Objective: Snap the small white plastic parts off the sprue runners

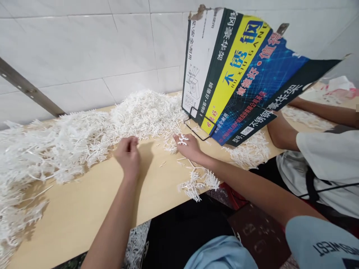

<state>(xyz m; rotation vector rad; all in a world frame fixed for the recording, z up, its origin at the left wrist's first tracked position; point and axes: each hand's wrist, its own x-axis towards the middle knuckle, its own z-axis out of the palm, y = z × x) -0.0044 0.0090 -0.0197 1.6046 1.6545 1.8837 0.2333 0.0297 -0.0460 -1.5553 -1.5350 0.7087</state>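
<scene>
My left hand is just above the table with its fingers curled together; whatever they hold is hidden. To its right, my right hand is closed low over the table, at a small heap of white plastic pieces. A white branched plastic piece shows at its fingers. Below my right wrist, a cluster of white branched plastic sprues lies at the table's near edge. Behind both hands rises a large mound of thin white plastic pieces.
A printed cardboard sheet stands upright at the right in a black wire stand. Beyond it, another person's arm reaches over the table. Larger white sprues cover the left side. A tiled wall bounds the back.
</scene>
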